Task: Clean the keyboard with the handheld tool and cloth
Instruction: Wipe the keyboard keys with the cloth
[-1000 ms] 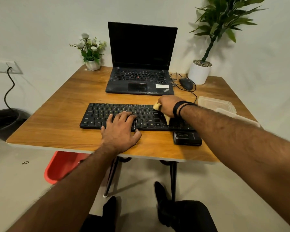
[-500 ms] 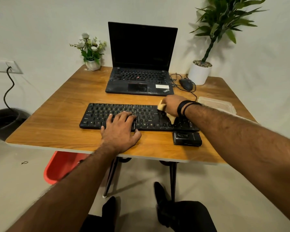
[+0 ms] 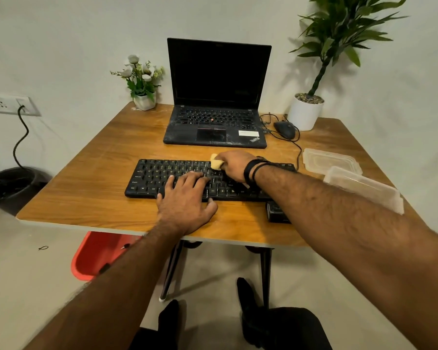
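Note:
A black keyboard (image 3: pixel 152 175) lies across the middle of the wooden table (image 3: pixel 91 188). My left hand (image 3: pixel 185 200) rests flat on the keyboard's front middle, fingers spread over the keys. My right hand (image 3: pixel 234 165) grips a small yellow cloth (image 3: pixel 216 163) and presses it on the upper row of keys, right of centre. A small black handheld tool (image 3: pixel 276 213) lies on the table just in front of the keyboard's right end, partly hidden by my right forearm.
An open black laptop (image 3: pixel 215 97) stands behind the keyboard, with a wired mouse (image 3: pixel 285 129) to its right. Two clear plastic lids (image 3: pixel 331 162) lie at the right edge. A small flower pot (image 3: pixel 144 99) and a tall potted plant (image 3: pixel 305 113) stand at the back corners. A red bin (image 3: pixel 96 256) sits under the table.
My right hand has slid the yellow cloth leftward along the keyboard's upper rows. My left hand has stayed in place on the keys.

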